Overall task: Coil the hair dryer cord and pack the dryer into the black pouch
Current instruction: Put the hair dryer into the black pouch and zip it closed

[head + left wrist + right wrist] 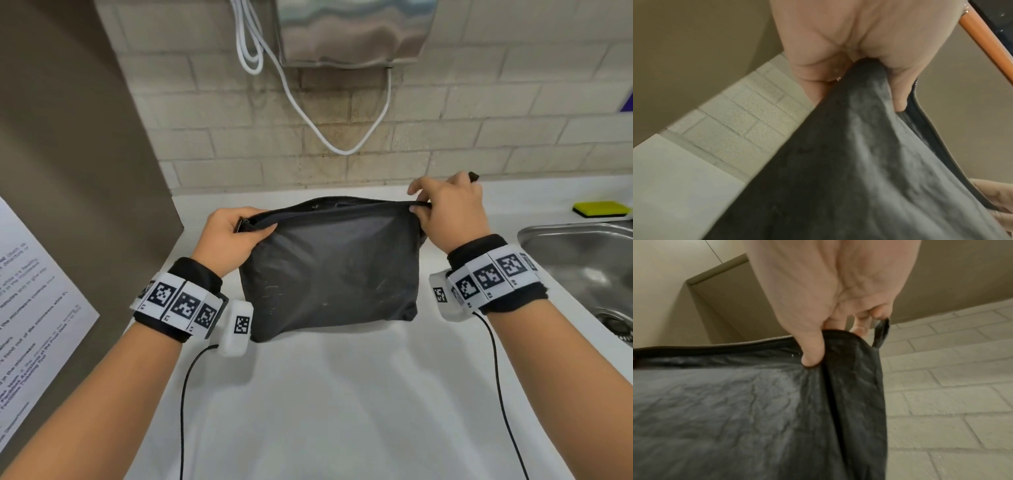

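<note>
Black pouch (330,270) sits in the centre of the head view, lifted at its top edge, lower corners near or on the white counter (325,394); contact with the surface cannot be confirmed. Pouch bulges; contents not visible. Zipper line along the top edge gapes slightly toward the left end.

Left hand (230,240) at the pouch's upper left corner: thumb lies across the front fabric below the zip, fingers behind, pinching the corner. Left wrist view confirms it, dark fabric (849,162) bunched up into the closed palm (859,48).

Right hand (448,212) at the upper right corner: thumb and fingers clamp the top edge at the zip's right end. Right wrist view shows the thumb (810,352) pressed on the front fabric (735,402) and a short black tab (881,332) standing up past the fingers, probably the same dark tip seen behind the knuckles in the head view. Hands well apart, one at each end of the top edge.

Surroundings: steel sink (582,263) at the right edge, yellow sponge (601,209) behind it on the counter. Metal wall unit (352,31) at top centre on the beige tile wall (205,137), white cable (342,147) looping below it. Printed notice (30,308) at the left edge. Marker bands on both wrists.
</note>
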